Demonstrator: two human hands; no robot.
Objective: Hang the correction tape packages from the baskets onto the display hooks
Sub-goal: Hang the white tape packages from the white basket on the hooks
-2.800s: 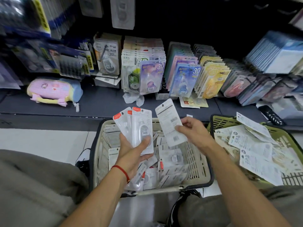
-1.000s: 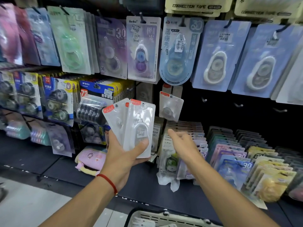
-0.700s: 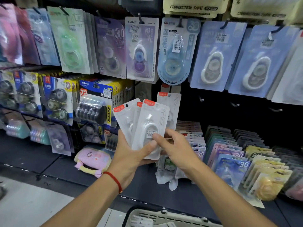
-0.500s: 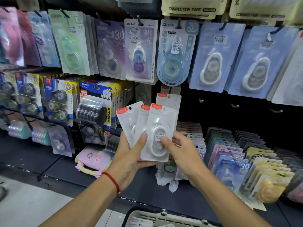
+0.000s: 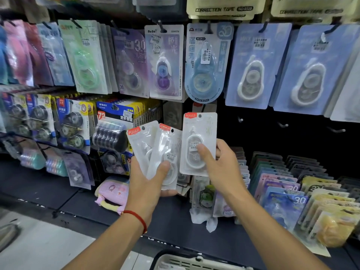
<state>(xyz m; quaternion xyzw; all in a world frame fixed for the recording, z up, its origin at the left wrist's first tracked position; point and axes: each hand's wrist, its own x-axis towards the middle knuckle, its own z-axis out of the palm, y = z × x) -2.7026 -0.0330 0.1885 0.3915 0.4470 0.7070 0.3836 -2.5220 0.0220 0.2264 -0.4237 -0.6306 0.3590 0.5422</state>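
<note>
Two white packages [image 5: 155,151] sit fanned in the left hand [image 5: 148,184], thumb pressed across the front one and the other fingers curled round behind, a firm grip. A red string [image 5: 136,219] circles that wrist. Off to the far left of the wall hang packs of dark rolls [image 5: 72,123] and, under them, pastel rolls [image 5: 33,160]; a pink pouch [image 5: 112,193] lies on the dark shelf [image 5: 68,199] just below the left hand.

Moving to the middle, a third white package [image 5: 198,143] stands upright in the right hand [image 5: 222,168], thumb laid over the clear bubble on its front, fingers tucked round its right edge and back, pinching it. Its red corner tab and punched hole sit at the top, just below a hanging blue package [image 5: 204,63] in the upper row and in front of a red-topped package already on the wall behind it. It is held clear of the two in the left hand, close beside them.

Further right, bare hooks [image 5: 282,125] poke out of the dark panel, well apart from the held package. Below them rows of coloured packages [image 5: 282,191] stand filed on the shelf. At the bottom edge, the rim of a pale basket [image 5: 194,262] just shows.
</note>
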